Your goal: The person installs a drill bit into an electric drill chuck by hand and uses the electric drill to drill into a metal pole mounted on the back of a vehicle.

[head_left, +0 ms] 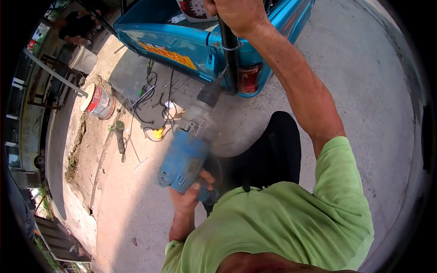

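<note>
My left hand [191, 194] is wrapped round the rear handle of a blue power drill [184, 157], which is slightly blurred. The drill slants up and to the right, and its dark chuck [210, 93] is close to a black upright tube [230, 59]. A thin bit reaches from the chuck to the tube's side; whether its tip touches is unclear. Higher up, my right hand [241, 16] is closed round the upper part of the tube, partly cut off by the frame's top edge. The tube stands against the corner of a blue vehicle bed [164, 38], beside a red tail light [249, 79].
Cables, rods and a yellow plug [158, 133] lie on the ground left of the drill. Farther left are an angle grinder [120, 136], a red and white bucket [101, 102] and a pale bucket [84, 59]. Another person [79, 27] sits at the upper left.
</note>
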